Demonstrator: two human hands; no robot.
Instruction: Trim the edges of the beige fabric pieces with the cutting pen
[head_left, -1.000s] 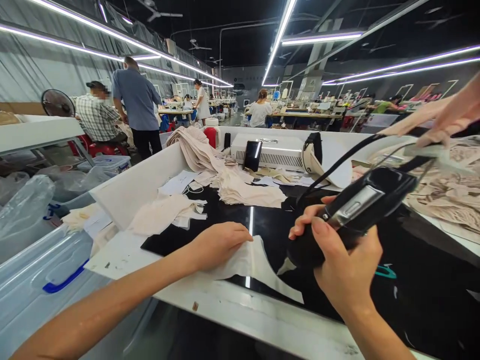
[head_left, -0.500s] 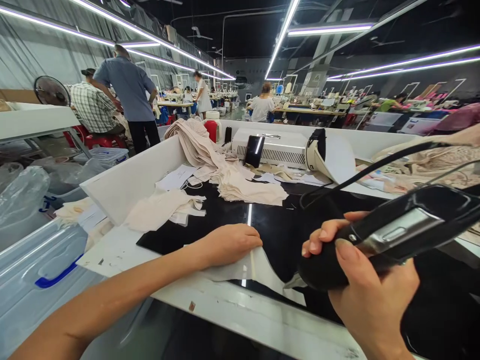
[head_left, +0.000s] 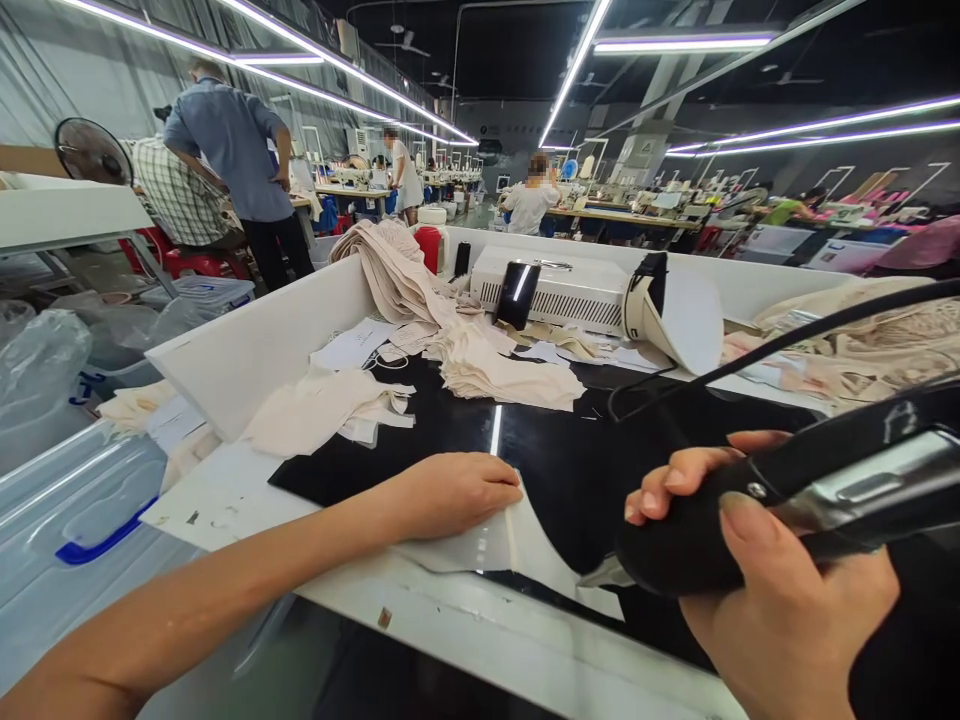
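My left hand [head_left: 457, 492] rests on a pale cream fabric piece [head_left: 525, 550] near the front edge of the table. Its fingers are curled and pinch the cloth's upper edge. Part of the piece lies hidden under the palm and wrist. My right hand [head_left: 787, 600] is wrapped round the handle of a black corded tool, seemingly a hand iron [head_left: 874, 490], with a silver panel on its side. The pointed metal tip reaches the right part of the fabric's curved edge. The tool's underside is mostly out of sight.
A black sheet [head_left: 555, 440] covers the white table. Stacked cream fabric pieces [head_left: 502, 375] lie behind my hands, more cloth [head_left: 322, 410] at left. A phone [head_left: 517, 294] leans on a white metal box [head_left: 570, 285]. The black cord [head_left: 810, 335] arches at right. Several people work beyond.
My right hand and the black tool have shifted right and slightly lower in view, the tip staying by the fabric's edge. My left hand keeps its hold. The view has turned a little.
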